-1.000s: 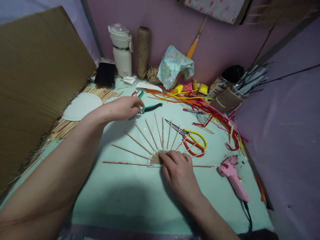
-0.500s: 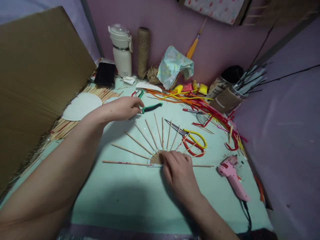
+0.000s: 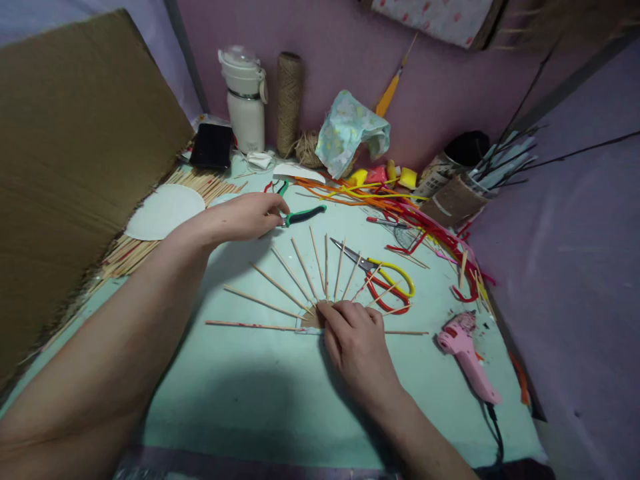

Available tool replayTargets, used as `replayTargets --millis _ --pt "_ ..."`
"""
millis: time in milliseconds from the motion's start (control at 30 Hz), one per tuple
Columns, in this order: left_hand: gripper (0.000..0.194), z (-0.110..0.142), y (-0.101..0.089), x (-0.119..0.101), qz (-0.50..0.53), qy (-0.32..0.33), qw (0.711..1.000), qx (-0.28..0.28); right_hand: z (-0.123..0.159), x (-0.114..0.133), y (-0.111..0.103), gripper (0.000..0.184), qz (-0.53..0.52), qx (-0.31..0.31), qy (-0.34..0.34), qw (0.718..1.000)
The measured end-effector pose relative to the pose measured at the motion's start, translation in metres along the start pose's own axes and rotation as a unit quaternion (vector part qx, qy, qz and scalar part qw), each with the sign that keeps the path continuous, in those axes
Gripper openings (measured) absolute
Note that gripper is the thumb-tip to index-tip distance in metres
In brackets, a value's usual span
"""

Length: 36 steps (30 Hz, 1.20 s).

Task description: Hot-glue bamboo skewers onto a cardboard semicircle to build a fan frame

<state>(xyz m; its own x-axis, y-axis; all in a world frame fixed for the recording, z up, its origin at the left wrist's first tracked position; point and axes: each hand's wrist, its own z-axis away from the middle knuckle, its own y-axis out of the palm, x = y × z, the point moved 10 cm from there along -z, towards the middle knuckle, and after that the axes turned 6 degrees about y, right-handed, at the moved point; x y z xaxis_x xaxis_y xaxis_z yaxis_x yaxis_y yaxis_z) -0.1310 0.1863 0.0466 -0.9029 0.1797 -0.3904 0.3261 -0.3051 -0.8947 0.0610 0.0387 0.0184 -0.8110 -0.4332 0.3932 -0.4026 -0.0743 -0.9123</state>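
Observation:
A fan of thin wooden sticks [image 3: 280, 288] spreads out from a small brown half-disc [image 3: 311, 320] on the mint-green table [image 3: 260, 400]. My right hand [image 3: 357, 347] rests on the fan's hub, fingers curled down and pressing the stick ends. My left hand [image 3: 245, 215] reaches to the far side of the fan, its fingers closed on the green-and-black handled pliers [image 3: 300, 215] lying there. Scissors with red and yellow handles [image 3: 385, 280] lie under the fan's right-hand sticks.
A pink glue gun [image 3: 467, 357] lies at the right with its cord running off the front edge. Cardboard [image 3: 75, 167], a stick pile [image 3: 150, 233] and a white disc [image 3: 163, 210] fill the left. A flask [image 3: 245, 100], twine spool [image 3: 289, 100] and coloured strips [image 3: 400, 207] crowd the back.

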Motion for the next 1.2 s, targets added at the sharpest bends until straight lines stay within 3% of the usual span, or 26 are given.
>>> replayTargets --millis 1200 --pt "0.053 -0.0018 0.0016 0.0007 -0.002 -0.005 1.000 0.003 -0.0028 -0.0007 0.0010 0.027 -0.002 0.007 -0.006 1.000"
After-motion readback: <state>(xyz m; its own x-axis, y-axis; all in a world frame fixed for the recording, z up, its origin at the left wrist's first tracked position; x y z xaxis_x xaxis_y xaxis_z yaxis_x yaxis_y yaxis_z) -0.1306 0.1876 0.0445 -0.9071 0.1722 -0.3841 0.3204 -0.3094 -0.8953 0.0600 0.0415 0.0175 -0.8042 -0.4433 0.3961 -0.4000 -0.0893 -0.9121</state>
